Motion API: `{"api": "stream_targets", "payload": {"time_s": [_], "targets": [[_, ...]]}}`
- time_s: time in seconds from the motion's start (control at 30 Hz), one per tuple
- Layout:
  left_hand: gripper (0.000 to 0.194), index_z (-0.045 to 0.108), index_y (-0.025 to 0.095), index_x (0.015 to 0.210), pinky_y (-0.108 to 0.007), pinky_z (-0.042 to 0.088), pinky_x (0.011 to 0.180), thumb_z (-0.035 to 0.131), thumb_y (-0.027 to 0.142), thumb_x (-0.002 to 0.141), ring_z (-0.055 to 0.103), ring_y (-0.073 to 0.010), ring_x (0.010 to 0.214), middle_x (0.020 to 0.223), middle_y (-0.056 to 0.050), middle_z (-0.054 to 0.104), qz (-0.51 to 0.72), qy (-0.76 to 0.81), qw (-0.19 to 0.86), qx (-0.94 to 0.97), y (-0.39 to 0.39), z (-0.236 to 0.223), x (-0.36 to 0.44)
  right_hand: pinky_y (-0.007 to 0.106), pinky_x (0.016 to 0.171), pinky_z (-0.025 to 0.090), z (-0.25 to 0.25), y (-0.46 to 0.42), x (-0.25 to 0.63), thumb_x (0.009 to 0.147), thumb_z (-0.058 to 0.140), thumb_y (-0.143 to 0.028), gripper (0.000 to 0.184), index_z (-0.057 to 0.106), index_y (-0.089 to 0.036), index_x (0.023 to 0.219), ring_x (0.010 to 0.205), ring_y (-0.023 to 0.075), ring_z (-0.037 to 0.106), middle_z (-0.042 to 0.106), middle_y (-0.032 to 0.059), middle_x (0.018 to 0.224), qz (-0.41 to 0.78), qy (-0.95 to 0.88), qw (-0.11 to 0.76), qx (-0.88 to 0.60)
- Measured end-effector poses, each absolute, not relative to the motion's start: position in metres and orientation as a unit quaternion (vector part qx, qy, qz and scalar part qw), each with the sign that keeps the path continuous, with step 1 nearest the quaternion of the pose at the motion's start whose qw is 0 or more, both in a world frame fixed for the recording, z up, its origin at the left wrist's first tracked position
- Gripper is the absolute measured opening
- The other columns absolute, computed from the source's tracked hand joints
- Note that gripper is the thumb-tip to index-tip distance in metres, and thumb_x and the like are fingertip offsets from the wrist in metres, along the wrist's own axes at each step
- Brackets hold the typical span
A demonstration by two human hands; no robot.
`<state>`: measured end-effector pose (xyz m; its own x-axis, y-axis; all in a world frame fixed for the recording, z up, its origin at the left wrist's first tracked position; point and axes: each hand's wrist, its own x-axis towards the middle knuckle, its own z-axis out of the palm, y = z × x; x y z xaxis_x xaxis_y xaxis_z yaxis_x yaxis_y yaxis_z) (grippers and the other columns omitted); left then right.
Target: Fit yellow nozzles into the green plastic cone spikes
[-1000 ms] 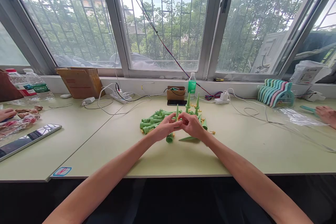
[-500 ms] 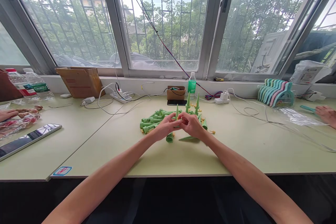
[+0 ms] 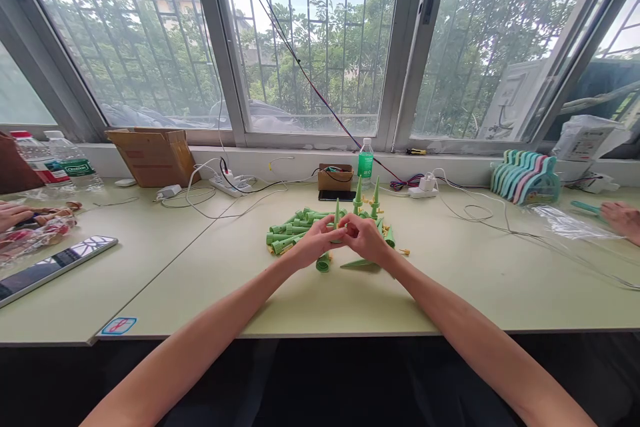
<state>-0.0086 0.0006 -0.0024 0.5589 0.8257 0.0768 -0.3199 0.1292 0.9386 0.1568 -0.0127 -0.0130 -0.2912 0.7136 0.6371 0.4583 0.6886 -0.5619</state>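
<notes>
A green plastic watering spike (image 3: 337, 210) points upward between my hands, over the pile. My left hand (image 3: 317, 240) is closed around its lower part. Against its right side, the fingers of my right hand (image 3: 364, 238) are pinched together; what lies between them is hidden. Behind and to the left lies a heap of green tubular spike parts (image 3: 287, 240) with small yellow pieces among them. Two finished-looking spikes (image 3: 359, 195) stand upright behind my right hand. A loose green cone (image 3: 359, 263) lies below it, and a short green tube (image 3: 323, 263) lies below my left hand.
A green-labelled bottle (image 3: 365, 159), a small cardboard box (image 3: 335, 177) and a dark phone (image 3: 337, 195) are at the back. Cables and a power strip (image 3: 233, 185) run along the window. Teal and pink hangers (image 3: 525, 177) stand right. Other people's hands (image 3: 623, 219) show at both sides.
My hands stay almost in place around the spike, with only slight finger movement. At the far left, another person's hand has shifted a little.
</notes>
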Motion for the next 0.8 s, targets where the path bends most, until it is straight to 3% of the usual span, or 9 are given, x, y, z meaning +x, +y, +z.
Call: {"api": "stream_targets", "payload": {"time_s": [0.17,0.37,0.43,0.53,0.8], "targets": [[0.044,0.049,0.016,0.101,-0.043,0.048,0.095,0.079,0.024,0.07,0.065,-0.0145,0.082,0.078,0.001,0.064,0.398,0.237,0.709,0.531,-0.0011,-0.001,-0.0082,0.02,0.051,0.031,-0.0122,-0.0132,0.1569,0.082,0.056,-0.03,0.012,0.051,-0.019,0.08,0.049,0.0081,0.035,0.043,-0.0083,0.052,0.152,-0.781,0.478,-0.373],[0.053,0.046,0.017,0.114,-0.044,0.048,0.096,0.077,0.026,0.073,0.065,-0.0156,0.088,0.087,-0.002,0.064,0.413,0.26,0.705,0.514,-0.0036,0.0004,-0.0058,0.021,0.052,0.03,-0.0109,-0.0126,0.1561,0.082,0.058,-0.033,0.016,0.05,-0.019,0.078,0.05,0.0086,0.034,0.042,-0.0081,0.052,0.148,-0.773,0.477,-0.391],[0.042,0.05,0.017,0.109,-0.042,0.05,0.094,0.072,0.035,0.078,0.063,-0.0147,0.088,0.094,-0.004,0.064,0.407,0.239,0.706,0.527,-0.0035,0.001,-0.0053,0.021,0.052,0.03,-0.0103,-0.0121,0.1559,0.082,0.059,-0.036,0.019,0.052,-0.019,0.079,0.049,0.0086,0.034,0.042,-0.0082,0.051,0.146,-0.769,0.476,-0.4],[0.036,0.055,0.015,0.097,-0.038,0.053,0.089,0.062,0.047,0.083,0.061,-0.0117,0.081,0.089,-0.003,0.062,0.404,0.218,0.703,0.543,-0.0016,0.0014,-0.005,0.021,0.051,0.03,-0.0095,-0.0113,0.1565,0.083,0.06,-0.042,0.024,0.053,-0.019,0.081,0.048,0.0087,0.034,0.043,-0.0082,0.05,0.147,-0.769,0.475,-0.402],[0.034,0.054,0.016,0.093,-0.036,0.055,0.085,0.067,0.044,0.079,0.063,-0.0153,0.088,0.091,-0.003,0.064,0.457,0.253,0.618,0.588,0.0023,-0.0025,-0.0043,0.021,0.053,0.03,-0.0077,-0.011,0.1627,0.089,0.053,-0.044,0.026,0.059,-0.018,0.087,0.048,0.0089,0.034,0.044,-0.0069,0.051,0.13,-0.785,0.459,-0.395]]}}
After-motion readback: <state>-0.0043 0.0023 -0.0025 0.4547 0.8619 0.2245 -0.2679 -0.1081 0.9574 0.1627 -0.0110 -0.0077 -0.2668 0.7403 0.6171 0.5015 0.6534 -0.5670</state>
